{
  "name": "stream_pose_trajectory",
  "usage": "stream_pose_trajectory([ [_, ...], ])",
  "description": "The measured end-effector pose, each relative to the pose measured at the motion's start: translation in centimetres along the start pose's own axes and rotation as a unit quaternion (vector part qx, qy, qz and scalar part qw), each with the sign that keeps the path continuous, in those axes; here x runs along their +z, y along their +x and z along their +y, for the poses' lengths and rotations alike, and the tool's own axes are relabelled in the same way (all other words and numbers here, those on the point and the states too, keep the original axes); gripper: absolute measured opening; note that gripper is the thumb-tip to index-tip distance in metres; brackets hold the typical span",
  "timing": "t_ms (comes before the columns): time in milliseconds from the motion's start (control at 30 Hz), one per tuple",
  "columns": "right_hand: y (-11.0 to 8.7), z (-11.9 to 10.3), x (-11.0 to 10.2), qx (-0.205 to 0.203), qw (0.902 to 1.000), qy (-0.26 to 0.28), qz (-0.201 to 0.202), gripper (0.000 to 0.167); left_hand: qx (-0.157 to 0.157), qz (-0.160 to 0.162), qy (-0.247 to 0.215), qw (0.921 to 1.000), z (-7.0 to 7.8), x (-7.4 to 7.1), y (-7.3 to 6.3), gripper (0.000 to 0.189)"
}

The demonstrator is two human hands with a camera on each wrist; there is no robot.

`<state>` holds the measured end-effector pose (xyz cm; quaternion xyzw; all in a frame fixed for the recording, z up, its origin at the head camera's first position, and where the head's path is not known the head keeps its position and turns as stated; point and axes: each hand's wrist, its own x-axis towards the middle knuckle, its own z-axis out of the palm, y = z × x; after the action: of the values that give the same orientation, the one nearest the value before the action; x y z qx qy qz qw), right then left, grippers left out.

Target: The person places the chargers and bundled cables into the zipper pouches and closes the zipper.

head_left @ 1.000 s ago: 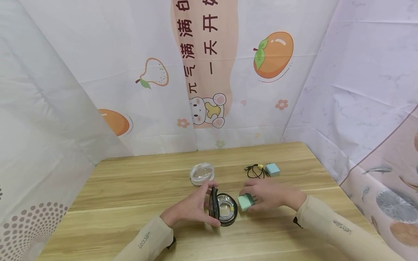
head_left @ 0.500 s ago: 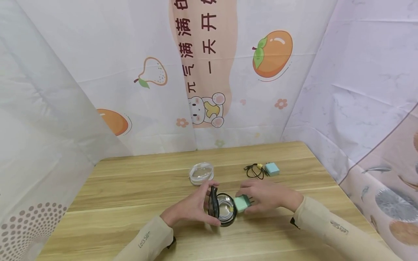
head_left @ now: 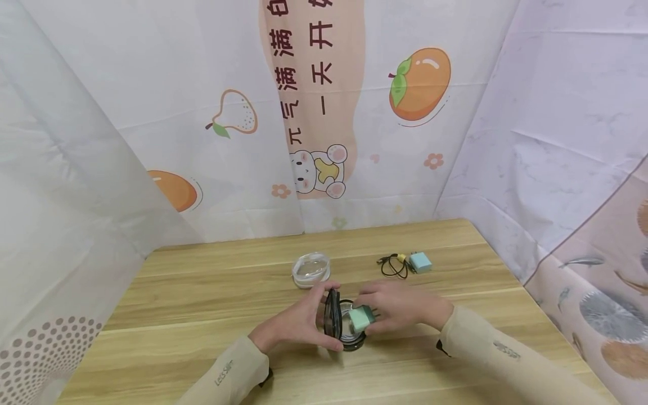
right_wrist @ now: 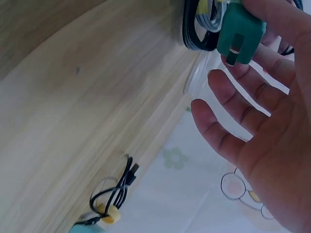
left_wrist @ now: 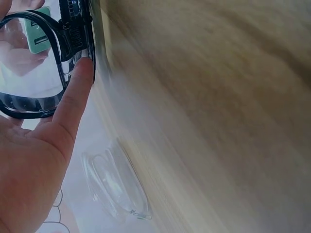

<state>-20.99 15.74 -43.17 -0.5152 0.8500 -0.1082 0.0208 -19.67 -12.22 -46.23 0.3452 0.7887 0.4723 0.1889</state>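
Observation:
A small round zip case (head_left: 333, 322) with clear panels and black trim stands on the wooden table, its lid tipped up. My left hand (head_left: 296, 323) holds that raised lid, thumb and fingers spread around its edge. A coiled grey cable (right_wrist: 212, 20) with a yellow tie lies inside the case. My right hand (head_left: 400, 306) pinches a green charger plug (head_left: 360, 318), its prongs pointing back toward the palm. In the head view the plug overlaps the case's opening and covers part of the coil. Through the clear lid, the left wrist view shows the plug's USB ports (left_wrist: 40, 34).
Behind the left hand lies a clear round case (head_left: 311, 271) with white trim. A black cable (head_left: 395, 265) with a yellow tie and a light blue charger plug (head_left: 420, 262) lie at the back right. Printed cloth (head_left: 243, 208) hangs behind the table.
My right hand has moved left with the green charger plug, from beside the black-trimmed case to over its opening. The left hand keeps its hold on the lid.

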Motion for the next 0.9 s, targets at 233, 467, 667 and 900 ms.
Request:
stream_pose_trajectory([
  [233, 1.0, -0.6, 0.9, -0.007, 0.9998, -0.013, -0.012, 0.049, 0.002, -0.004, -0.030, 0.9995, 0.0, 0.1, -0.1, 0.111],
  [467, 2.0, -1.0, 1.3, -0.021, 0.9990, -0.039, 0.009, 0.048, 0.006, -0.019, -0.070, 0.9973, -0.1, 0.2, -0.2, 0.110],
  [667, 2.7, -1.2, 1.5, -0.010, 0.9987, -0.048, -0.012, 0.050, 0.002, -0.022, -0.090, 0.9957, -0.2, 0.4, -0.1, 0.114],
  [900, 2.6, -1.1, 1.7, -0.006, 0.9983, -0.056, -0.015, 0.051, -0.015, -0.019, -0.100, 0.9947, -0.4, 0.5, -0.1, 0.113],
])
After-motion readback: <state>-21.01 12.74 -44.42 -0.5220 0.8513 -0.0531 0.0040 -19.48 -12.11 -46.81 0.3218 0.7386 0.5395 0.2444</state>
